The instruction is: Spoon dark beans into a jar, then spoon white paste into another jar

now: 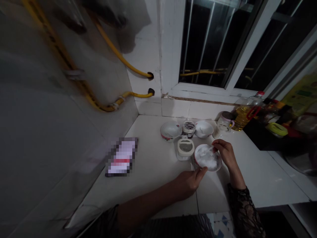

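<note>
My left hand (190, 182) grips the near rim of a small white bowl (219, 167) with red marks on its side. White, powdery-looking stuff (206, 159) fills much of the bowl. Over the bowl's far right side, the fingers of my right hand (225, 152) are pinched around what looks like a pale spoon (210, 150), its tip in the white stuff. Just left of the bowl stands a clear container with a cream lid (185, 147). Behind are a patterned bowl (170, 131), a lidded jar (188, 127) and another white bowl (204, 129).
A blurred-out flat device (122, 157) lies on the white tiled counter (153, 172) at left. Toward the back right are a dark-lidded jar (225, 123), an oil bottle (241, 116) and a dark box (260, 134) of condiments. Yellow pipes (135, 69) run along the wall.
</note>
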Demonstrator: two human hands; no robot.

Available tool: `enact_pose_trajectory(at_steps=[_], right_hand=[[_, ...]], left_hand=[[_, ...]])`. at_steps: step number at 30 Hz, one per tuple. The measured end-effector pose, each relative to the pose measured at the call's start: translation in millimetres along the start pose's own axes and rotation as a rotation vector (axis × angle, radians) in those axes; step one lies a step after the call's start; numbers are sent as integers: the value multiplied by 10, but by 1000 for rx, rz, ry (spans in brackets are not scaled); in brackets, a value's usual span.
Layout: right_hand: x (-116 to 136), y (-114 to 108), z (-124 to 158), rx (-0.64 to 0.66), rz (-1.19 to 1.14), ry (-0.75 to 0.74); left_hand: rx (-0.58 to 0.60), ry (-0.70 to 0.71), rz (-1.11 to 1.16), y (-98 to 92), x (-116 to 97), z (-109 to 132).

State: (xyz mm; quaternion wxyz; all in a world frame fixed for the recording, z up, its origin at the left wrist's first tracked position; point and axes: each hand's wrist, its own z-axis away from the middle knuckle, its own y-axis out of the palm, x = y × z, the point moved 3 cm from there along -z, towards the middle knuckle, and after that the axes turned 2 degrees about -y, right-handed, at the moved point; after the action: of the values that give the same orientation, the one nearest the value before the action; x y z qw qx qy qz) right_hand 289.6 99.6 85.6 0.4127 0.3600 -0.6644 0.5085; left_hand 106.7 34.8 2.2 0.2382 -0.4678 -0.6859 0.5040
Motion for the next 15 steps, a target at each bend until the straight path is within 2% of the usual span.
enact_pose_trajectory(at_steps=[7,15], right_hand=[[-25,-60,-44,-32,-139,32],[-12,-82,-42,-58,-220,79]], left_hand=[[19,-12,4,52,17,10],[-6,1,1,-7,1,3]])
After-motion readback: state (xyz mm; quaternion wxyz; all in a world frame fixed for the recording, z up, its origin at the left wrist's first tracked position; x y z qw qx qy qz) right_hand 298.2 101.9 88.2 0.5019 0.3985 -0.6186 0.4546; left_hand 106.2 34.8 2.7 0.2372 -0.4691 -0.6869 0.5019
